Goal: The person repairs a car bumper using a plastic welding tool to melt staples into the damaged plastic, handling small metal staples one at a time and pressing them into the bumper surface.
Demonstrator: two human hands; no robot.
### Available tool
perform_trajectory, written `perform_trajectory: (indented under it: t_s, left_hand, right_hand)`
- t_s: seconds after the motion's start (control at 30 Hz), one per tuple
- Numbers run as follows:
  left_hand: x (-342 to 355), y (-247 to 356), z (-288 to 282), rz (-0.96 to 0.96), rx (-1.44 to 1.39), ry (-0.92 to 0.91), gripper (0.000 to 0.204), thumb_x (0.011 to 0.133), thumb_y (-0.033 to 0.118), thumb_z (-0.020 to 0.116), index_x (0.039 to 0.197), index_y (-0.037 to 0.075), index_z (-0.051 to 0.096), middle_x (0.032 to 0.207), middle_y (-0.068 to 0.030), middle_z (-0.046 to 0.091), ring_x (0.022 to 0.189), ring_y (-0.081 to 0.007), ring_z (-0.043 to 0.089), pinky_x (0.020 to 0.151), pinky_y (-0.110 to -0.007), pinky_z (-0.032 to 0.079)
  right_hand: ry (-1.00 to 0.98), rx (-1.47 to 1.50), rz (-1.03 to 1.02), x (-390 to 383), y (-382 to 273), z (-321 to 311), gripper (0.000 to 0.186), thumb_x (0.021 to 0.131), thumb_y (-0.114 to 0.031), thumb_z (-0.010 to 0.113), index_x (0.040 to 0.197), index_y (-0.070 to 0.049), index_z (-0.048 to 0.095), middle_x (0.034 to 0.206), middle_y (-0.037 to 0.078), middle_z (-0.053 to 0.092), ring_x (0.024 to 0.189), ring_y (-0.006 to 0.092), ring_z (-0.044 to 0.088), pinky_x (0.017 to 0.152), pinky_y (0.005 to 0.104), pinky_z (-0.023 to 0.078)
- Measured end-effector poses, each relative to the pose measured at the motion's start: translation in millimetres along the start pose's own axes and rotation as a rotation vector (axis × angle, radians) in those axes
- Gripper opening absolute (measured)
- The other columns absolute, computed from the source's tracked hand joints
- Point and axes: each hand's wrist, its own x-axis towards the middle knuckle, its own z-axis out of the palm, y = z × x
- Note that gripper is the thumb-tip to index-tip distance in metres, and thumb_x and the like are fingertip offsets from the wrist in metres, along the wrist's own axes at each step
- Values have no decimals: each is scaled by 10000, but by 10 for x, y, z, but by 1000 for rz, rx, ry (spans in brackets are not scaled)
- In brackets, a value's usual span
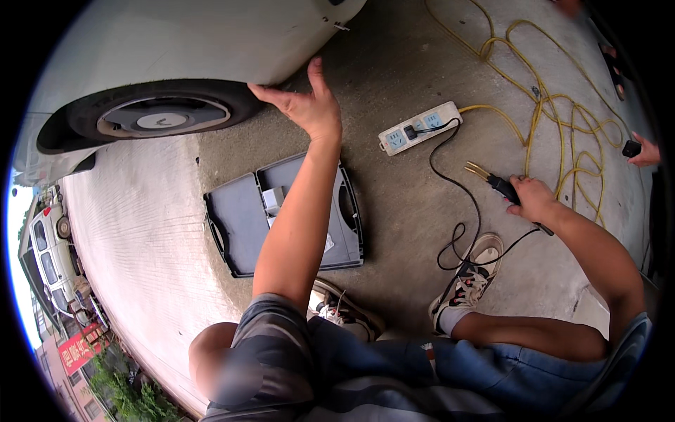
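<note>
At the lower edge of a pale car body (211, 42), beside the wheel (165, 119), my left hand (307, 105) is raised with its thumb and fingers spread. It holds nothing; I cannot tell whether its fingertips touch the panel. On the right my right hand (532, 198) is wrapped round a hot stapler (503, 188), a black corded hand tool with brass prongs pointing up and left. Its black cord (472, 190) runs in a loop to a white power strip (422, 128) on the ground, where its plug sits in a socket.
An open grey tool case (235, 200) lies under my left forearm, with a small white box (273, 200) inside. A yellow extension cord (538, 105) tangles across the concrete. At the far right, another person's hand (645, 149) holds a dark object. A white van (53, 246) stands far left.
</note>
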Motion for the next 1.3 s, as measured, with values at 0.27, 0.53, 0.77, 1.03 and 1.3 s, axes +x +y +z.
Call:
perform_trajectory:
  t_s: [0.27,0.53,0.77,1.03,1.3]
  left_hand:
    - [316,-58,-892,109,473,-643,753,792,295,769,1343,-16,361,1278,-216,434,1174,-407,452,1015,-424,387]
    - [-215,60,-2904,101,1120,-2202,213,960,220,513,1013,86,670,1152,-94,613,1134,-223,550,1094,-409,363]
    - [-889,-315,-3383,232,869,-1791,246,836,329,643,888,89,656,958,-64,623,1016,-241,603,924,-389,448]
    - [-806,-329,-3224,44,792,-1697,226,837,350,651,863,127,671,960,-44,634,953,-245,628,841,-387,494]
    - [-933,-299,-3165,-265,885,-1627,206,906,255,553,892,104,693,891,-157,673,868,-361,642,755,-460,525]
  right_hand:
    - [21,67,59,25,0,137,544,715,-191,790,1128,-8,485,1119,229,583,1043,383,599,902,438,496]
    - [27,1,56,102,16,179,558,698,-154,785,1141,11,487,1134,239,590,1056,393,592,929,441,485]
    - [46,32,26,35,65,213,511,720,-136,766,1128,14,497,1131,247,585,1070,395,578,935,434,477]
    - [128,47,-18,-63,70,255,440,738,-107,739,1085,7,493,1082,242,583,1045,406,575,926,447,468]
    - [60,232,-6,-93,190,272,376,779,-99,683,1094,-6,500,1059,255,603,1037,424,578,892,471,464]
